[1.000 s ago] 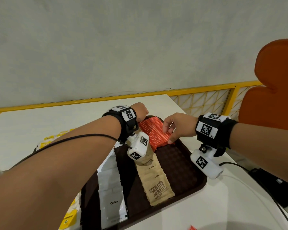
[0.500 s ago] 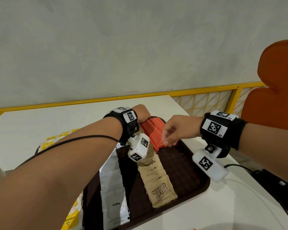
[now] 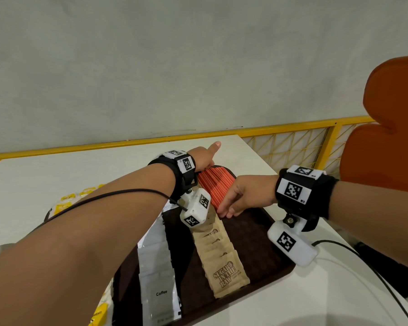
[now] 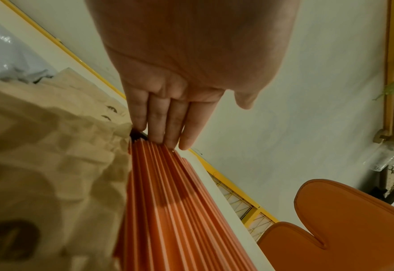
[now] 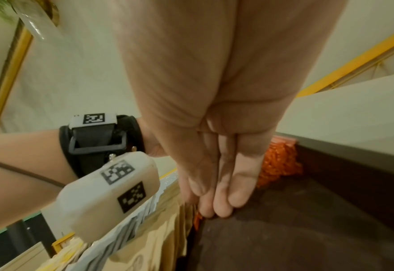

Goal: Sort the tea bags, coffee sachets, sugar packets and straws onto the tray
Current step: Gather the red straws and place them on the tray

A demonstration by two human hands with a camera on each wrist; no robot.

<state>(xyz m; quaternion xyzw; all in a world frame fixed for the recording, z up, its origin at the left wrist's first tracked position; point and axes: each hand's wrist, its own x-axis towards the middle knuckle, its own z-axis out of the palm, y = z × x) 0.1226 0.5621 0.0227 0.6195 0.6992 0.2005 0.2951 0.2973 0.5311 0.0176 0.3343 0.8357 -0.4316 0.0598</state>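
Two hands bracket red straw bundle (image 3: pixel 216 184) at far end of brown tray (image 3: pixel 257 234). Bundle's long axis runs away from person, near end toward sugar packets (image 3: pixel 222 255), far end at tray's far rim. Left hand (image 3: pixel 203 156) at far end, fingers (image 4: pixel 168 119) straight, tips touching straw ends, grasping nothing. Right hand (image 3: pixel 240 196) at near end, fingers (image 5: pixel 221 183) straight, together, tips down on tray beside straws, holding nothing. Both equally near. Likely squaring bundle lengthwise. Coffee sachets (image 3: pixel 158 274) left of sugar on tray.

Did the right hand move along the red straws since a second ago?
Yes. The right hand slid toward the person along the red straws, from their far part to their near end, by the brown sugar packets on the tray.
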